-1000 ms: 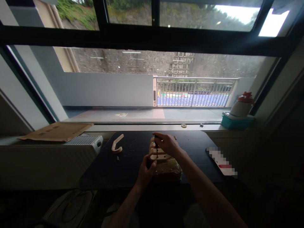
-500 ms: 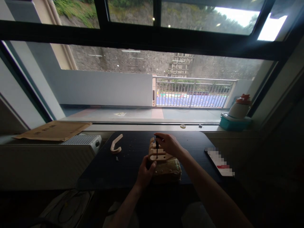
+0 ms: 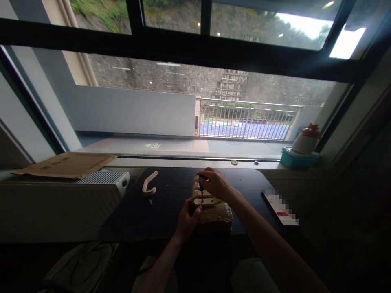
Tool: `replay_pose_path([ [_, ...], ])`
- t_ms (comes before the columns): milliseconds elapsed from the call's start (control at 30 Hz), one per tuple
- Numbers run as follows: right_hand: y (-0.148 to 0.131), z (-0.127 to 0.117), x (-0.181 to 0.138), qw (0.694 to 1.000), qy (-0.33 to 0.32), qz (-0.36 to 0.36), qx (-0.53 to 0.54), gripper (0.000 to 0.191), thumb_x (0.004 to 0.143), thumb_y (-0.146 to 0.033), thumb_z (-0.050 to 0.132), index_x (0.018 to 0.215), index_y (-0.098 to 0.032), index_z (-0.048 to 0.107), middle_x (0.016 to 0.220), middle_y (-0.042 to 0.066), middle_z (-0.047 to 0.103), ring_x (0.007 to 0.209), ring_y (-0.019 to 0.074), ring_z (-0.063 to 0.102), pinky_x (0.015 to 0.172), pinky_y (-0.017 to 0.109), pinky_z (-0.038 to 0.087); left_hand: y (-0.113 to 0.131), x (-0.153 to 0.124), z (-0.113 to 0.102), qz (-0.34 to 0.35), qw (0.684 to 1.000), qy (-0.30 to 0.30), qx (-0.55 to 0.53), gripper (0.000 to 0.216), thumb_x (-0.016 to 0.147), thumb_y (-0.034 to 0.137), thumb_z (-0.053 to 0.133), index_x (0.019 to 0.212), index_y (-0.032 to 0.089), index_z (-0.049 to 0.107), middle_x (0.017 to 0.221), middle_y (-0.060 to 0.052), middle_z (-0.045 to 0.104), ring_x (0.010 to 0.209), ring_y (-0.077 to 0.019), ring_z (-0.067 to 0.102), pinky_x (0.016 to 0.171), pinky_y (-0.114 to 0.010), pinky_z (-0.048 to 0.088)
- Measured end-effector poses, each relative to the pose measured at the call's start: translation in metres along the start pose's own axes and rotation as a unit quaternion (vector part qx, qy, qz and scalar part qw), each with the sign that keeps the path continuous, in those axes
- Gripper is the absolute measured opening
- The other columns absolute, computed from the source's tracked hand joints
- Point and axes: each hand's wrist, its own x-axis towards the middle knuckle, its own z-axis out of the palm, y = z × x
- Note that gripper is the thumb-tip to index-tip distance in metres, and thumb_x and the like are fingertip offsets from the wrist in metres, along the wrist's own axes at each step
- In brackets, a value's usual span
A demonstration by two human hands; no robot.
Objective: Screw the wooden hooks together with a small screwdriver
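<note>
My right hand (image 3: 215,183) is closed round the dark handle of a screwdriver (image 3: 201,192). The shaft points down, its tip at a hole near the left end of a pale wooden hook (image 3: 207,201). That hook lies across a tape-wrapped block (image 3: 215,219), with more wooden pieces (image 3: 195,185) in a row behind it. Thumb and fingers of my left hand (image 3: 187,219) grip the hook's left end; some fingers are hidden under it. Farther left on the dark table (image 3: 131,219) lie a loose wooden hook (image 3: 149,185) and small screws (image 3: 150,202).
A phone-like flat object (image 3: 281,209), partly blurred out, lies at the table's right edge. On the sill stand a teal box (image 3: 299,159) with a white bottle (image 3: 305,140) on top and a tape roll (image 3: 234,162). A brown envelope (image 3: 64,165) rests on the radiator (image 3: 104,179).
The view has shifted very slightly. Both hands keep their places, and the right hand has tilted a little on the upright screwdriver.
</note>
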Motion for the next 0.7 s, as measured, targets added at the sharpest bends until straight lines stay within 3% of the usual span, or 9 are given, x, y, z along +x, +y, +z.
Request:
replay_pose_path([
  [400, 0.005, 0.0028, 0.0041, 0.999, 0.004, 0.042, -0.028, 0.026, 0.085, -0.028, 0.051, 0.105, -0.017, 0.064, 0.091, 0.006, 0.06, 0.079, 0.0137, 0.054, 0.068, 0.024, 0.039, -0.0029, 0.0006, 0.0, -0.001, 1.0, -0.014, -0.003, 0.028, 0.075, 0.035, 0.056, 0.096, 0.018, 0.053, 0.088, -0.002, 0.064, 0.086, -0.0186, 0.059, 0.078, -0.029, 0.045],
  [700, 0.0037, -0.0046, -0.004, 0.998, -0.04, -0.019, -0.047, 0.031, 0.088, -0.028, 0.046, 0.115, -0.022, 0.059, 0.092, 0.006, 0.061, 0.084, 0.0152, 0.055, 0.067, 0.025, 0.038, -0.0031, -0.0001, 0.0013, 0.004, 1.0, -0.014, -0.01, 0.025, 0.076, 0.034, 0.056, 0.095, 0.019, 0.052, 0.085, 0.0, 0.062, 0.081, -0.0158, 0.058, 0.076, -0.028, 0.046],
])
